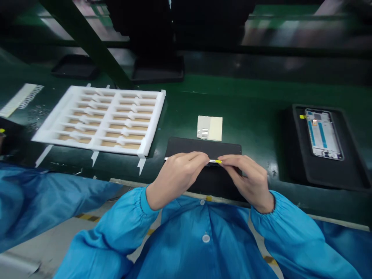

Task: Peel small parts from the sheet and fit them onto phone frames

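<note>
Both hands meet above a black mat or tray (203,145) at the table's front edge. My left hand (181,172) is closed on a thin, flat part with a pale edge (212,160), seen edge-on; it looks like a phone frame, though most of it is hidden by the fingers. At its right end sticks out a small yellow tab (217,161), pinched between the thumb and forefinger of my right hand (248,176). Just beyond the mat lies a cream and grey backing sheet (215,128) with a few small strips on it.
A white foam tray (100,122) with slots stands at left. On the right, a phone frame (324,133) with a yellow tab lies in a black tray (337,172). Black trays (158,69) sit farther back. Another person's blue sleeve (58,197) reaches in at left, near another strip sheet (21,99).
</note>
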`<state>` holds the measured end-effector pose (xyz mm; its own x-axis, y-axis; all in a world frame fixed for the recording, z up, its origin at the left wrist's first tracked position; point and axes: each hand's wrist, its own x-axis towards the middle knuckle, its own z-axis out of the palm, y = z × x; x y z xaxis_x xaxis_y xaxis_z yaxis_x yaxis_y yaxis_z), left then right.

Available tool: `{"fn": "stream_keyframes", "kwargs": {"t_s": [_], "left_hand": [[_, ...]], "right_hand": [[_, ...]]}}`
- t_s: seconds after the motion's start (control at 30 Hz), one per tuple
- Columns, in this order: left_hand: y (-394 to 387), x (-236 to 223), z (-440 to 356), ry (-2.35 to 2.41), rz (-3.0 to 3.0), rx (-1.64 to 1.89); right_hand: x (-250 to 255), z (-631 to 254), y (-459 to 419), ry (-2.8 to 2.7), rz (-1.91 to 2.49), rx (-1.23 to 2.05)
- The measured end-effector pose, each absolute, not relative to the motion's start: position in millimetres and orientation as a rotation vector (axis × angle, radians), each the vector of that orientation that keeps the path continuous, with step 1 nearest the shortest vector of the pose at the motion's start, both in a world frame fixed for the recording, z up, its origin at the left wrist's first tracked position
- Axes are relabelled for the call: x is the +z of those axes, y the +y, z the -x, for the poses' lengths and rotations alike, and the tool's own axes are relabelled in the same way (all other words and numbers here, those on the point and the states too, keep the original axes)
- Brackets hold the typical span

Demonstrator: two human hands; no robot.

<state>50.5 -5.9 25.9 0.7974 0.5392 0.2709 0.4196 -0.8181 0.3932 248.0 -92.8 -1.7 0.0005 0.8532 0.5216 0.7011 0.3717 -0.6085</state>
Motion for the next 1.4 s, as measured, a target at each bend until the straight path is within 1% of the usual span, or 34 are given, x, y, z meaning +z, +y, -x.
{"fn": "stream_keyframes", "kwargs": {"t_s": [0.23, 0.33, 0.4, 0.5, 0.57, 0.63, 0.7, 0.77, 0.83, 0.9, 1.0, 1.1, 1.2, 1.4], "left_hand": [[-5.0, 37.2, -53.5, 0.753, -2.634, 0.399], [-4.0, 39.2, -56.5, 0.771, -2.626, 0.363], [-3.6, 34.5, -56.5, 0.772, -2.611, 0.434], [-4.1, 19.9, -52.9, 0.733, -2.628, 0.721], [-5.2, 9.4, -49.7, 0.675, -2.667, 0.908], [-5.8, 1.7, -47.6, 0.612, -2.745, 1.010], [-3.9, -2.8, -47.0, 0.562, -2.857, 1.032], [2.6, -5.6, -47.6, 0.564, -2.932, 0.986], [14.5, -8.4, -49.1, 0.598, -2.882, 0.860], [30.1, -11.3, -51.0, 0.613, -2.718, 0.654], [53.0, -15.1, -53.7, 0.626, -2.481, 0.409], [67.2, -18.4, -54.8, 0.665, -2.400, 0.328], [76.1, -20.5, -55.7, 0.686, -2.336, 0.242], [100.0, -14.6, -70.1, 0.761, -2.291, -0.092]], "right_hand": [[-3.8, -250.2, -92.9, -1.767, 1.334, 0.249], [-6.0, -249.7, -93.2, -1.882, 1.357, 0.160], [-8.7, -248.6, -93.5, -1.940, 1.400, 0.065], [-10.3, -246.8, -94.7, -1.983, 1.414, -0.017], [-6.6, -246.9, -95.5, -1.990, 1.400, -0.016], [1.2, -248.7, -93.3, -1.979, 1.384, 0.092], [9.5, -251.7, -83.1, -1.883, 1.393, 0.287], [13.1, -254.1, -61.0, -1.707, 1.463, 0.399], [8.3, -254.5, -28.4, -1.635, 1.592, 0.409], [-3.6, -252.6, 7.7, -1.779, 1.710, 0.464], [-23.4, -246.6, 48.8, -1.954, 1.759, 0.552], [-33.2, -239.7, 63.7, -2.006, 1.822, 0.520], [-32.1, -235.1, 66.3, -2.075, 1.882, 0.479], [-28.3, -244.7, 83.9, -2.201, 1.902, 0.492]]}}
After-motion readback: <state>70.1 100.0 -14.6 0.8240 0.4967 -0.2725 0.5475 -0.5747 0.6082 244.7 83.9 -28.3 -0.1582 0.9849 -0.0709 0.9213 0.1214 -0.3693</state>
